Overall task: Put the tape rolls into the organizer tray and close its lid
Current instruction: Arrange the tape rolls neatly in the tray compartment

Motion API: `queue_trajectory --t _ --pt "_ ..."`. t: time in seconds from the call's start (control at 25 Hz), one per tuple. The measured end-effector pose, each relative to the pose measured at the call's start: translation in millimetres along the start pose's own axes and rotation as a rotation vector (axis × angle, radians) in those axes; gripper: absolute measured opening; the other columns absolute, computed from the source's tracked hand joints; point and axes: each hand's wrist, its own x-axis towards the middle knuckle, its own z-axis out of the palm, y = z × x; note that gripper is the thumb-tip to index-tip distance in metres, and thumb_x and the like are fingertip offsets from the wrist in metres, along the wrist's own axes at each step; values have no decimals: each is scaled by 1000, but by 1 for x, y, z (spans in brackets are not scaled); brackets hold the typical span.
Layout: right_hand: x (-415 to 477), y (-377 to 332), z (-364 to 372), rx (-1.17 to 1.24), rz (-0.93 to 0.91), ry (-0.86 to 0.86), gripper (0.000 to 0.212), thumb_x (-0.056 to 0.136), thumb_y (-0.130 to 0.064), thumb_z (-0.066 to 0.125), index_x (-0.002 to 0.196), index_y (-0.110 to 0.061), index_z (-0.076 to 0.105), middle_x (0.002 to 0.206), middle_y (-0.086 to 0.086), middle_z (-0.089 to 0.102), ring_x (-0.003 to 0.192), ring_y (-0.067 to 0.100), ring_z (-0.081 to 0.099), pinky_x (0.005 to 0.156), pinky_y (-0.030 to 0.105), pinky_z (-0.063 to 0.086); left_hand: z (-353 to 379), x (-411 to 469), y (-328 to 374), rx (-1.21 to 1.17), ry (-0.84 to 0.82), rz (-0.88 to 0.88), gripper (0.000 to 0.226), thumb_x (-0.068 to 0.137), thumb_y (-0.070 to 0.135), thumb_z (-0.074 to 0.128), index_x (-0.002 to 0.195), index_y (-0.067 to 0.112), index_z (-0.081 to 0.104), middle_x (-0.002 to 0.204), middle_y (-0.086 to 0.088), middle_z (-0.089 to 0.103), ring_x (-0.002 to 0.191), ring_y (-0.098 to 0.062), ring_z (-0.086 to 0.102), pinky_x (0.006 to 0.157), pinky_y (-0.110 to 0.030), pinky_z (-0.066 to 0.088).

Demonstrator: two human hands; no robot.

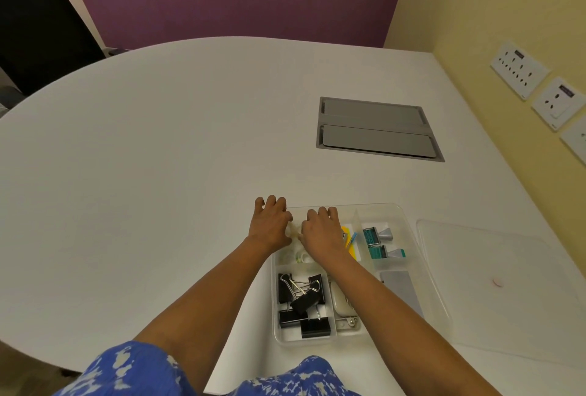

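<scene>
A clear plastic organizer tray lies open on the white table. Both my hands are over its far left compartment. My left hand and my right hand sit side by side, fingers curled down, with pale tape rolls showing between them. More small tape rolls lie in the same compartment below my right wrist. What each hand grips is hidden by the hands themselves. The clear lid lies flat on the table to the right of the tray.
The tray also holds black binder clips, teal and grey dispensers, yellow sticky notes and a grey card. A grey cable hatch is set into the table beyond. Wall sockets are on the right.
</scene>
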Motion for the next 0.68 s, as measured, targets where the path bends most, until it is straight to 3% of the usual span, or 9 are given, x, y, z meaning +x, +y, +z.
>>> queue_trajectory --t 0.08,0.16,0.24,0.44,0.56,0.68 --pt "-3 -3 -3 9 42 45 29 90 -31 58 103 -7 69 108 10 65 108 27 57 99 39 40 -2 1 -3 -2 6 -15 49 80 43 67 123 22 60 124 -1 49 122 -23 37 108 -40 20" --pt "-5 -4 -10 0 102 60 31 63 -42 83 71 -13 74 76 3 70 77 19 66 76 31 52 -3 1 -4 -1 5 -26 50 79 44 67 123 23 60 124 -1 49 122 -23 37 108 -40 20" --pt "-5 -6 -7 39 111 100 37 42 -46 91 51 -17 70 55 -2 64 55 15 62 59 24 51 -3 2 -4 -2 -8 -29 51 79 47 68 124 25 59 124 0 49 122 -23 37 109 -41 20" --pt "-7 -8 -9 42 107 96 33 53 -46 88 64 -18 73 64 -2 67 63 14 64 63 24 51 4 -1 4 16 -28 -27 56 77 52 68 126 26 58 125 -1 47 123 -24 36 109 -41 21" --pt "-10 -9 -5 23 77 74 39 30 -43 94 49 -20 69 54 -4 63 53 13 62 57 19 49 5 -4 2 17 -16 -35 57 79 50 67 129 25 56 125 -1 47 123 -23 36 108 -40 21" --pt "-10 -7 4 15 63 62 42 21 -42 94 47 -22 68 53 -6 62 52 12 61 55 19 48 6 -5 1 16 -11 -42 56 81 50 65 129 25 55 125 -2 47 123 -24 36 107 -39 23"
